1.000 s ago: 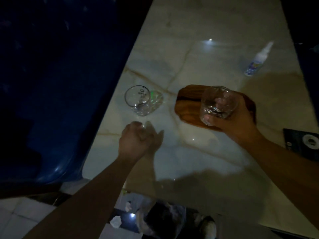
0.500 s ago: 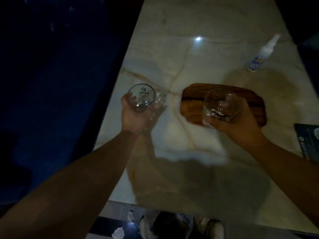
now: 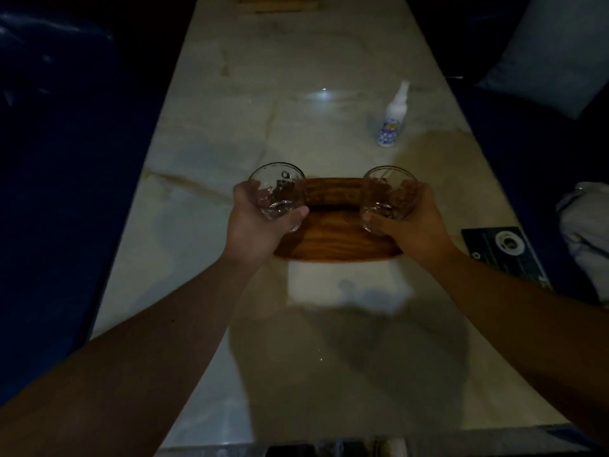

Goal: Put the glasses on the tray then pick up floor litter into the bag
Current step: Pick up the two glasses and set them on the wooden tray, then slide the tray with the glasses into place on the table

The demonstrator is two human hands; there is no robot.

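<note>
A brown wooden tray [image 3: 336,239] lies on the pale marble table [image 3: 296,341] in dim light. My left hand [image 3: 255,227] grips a clear short glass [image 3: 276,192] over the tray's left end. My right hand [image 3: 413,225] grips a second clear glass [image 3: 389,196] over the tray's right end. Both glasses are upright and appear empty. I cannot tell whether their bases touch the tray. No bag or floor litter shows in this view.
A small white spray bottle [image 3: 393,115] lies on the table beyond the tray. A dark card or booklet [image 3: 506,253] sits at the right table edge, with pale cloth [image 3: 586,232] beside it. Dark blue seating [image 3: 66,159] flanks the table, and a wooden object [image 3: 280,3] sits at its far end.
My left hand took hold of the glass that stood on the table and carried it right to the tray's left end. My right hand shifted its glass toward the tray's right end.
</note>
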